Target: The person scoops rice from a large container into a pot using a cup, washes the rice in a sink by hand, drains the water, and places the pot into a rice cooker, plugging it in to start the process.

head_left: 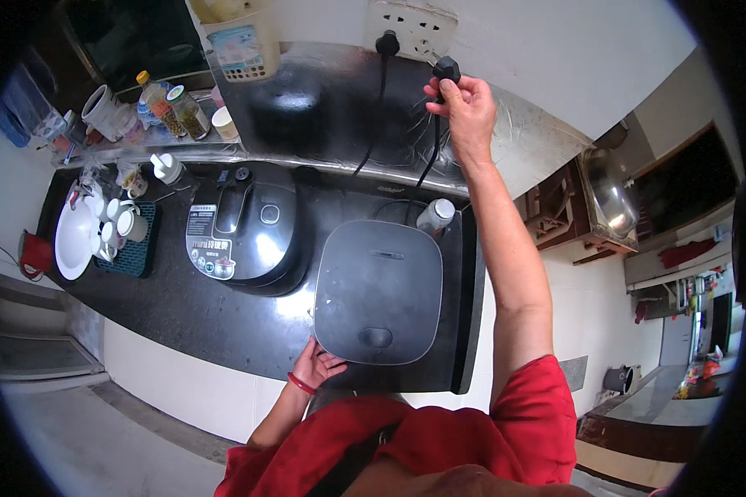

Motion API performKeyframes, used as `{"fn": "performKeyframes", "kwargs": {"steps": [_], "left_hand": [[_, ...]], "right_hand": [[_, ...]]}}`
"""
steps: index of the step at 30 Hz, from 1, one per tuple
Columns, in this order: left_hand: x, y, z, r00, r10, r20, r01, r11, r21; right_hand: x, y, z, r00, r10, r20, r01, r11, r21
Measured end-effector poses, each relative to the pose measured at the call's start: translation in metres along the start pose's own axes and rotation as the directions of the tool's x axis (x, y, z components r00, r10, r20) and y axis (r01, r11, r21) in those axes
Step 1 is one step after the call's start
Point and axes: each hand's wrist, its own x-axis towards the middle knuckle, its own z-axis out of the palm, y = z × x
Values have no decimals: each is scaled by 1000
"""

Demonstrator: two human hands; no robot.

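My right hand (471, 108) is raised at the wall, its thumb and fingers pinching a black power plug (446, 69). The plug's metal prongs point up at the lower edge of a white wall socket panel (410, 26), where another black plug (387, 43) sits inserted. A black cord (433, 153) hangs from the held plug down behind the counter appliances. Below stands a dark grey, square-topped cooker (379, 290) with its lid down. My left hand (317, 364), with a red bracelet, rests at the cooker's front left corner, fingers apart and holding nothing.
A black round-cornered rice cooker (253, 224) stands to the left on the dark counter (249, 331). A lidded jar (436, 217) is behind the square cooker. Farther left are a green rack (145, 248) with white cups and a white basin (73, 240). Bottles and jars (188, 113) line the ledge.
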Motion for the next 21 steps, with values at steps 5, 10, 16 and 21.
{"fn": "performKeyframes", "kwargs": {"steps": [5,10,16,21], "left_hand": [[-5,0,-28,1000,13,25,-11,997,-78],[-10,6,-49,999,-9,-38,5,994,-112],[-10,22,-63,998,-18,-62,14,998,-60],[-12,35,-68,998,-38,-40,36,998,-48]], "right_hand": [[2,8,22,998,-41,-50,44,998,47],[1,16,32,982,-106,-154,109,994,11],[0,8,48,974,-94,-205,69,990,-126],[5,-2,58,965,-71,-253,8,971,-241]]}}
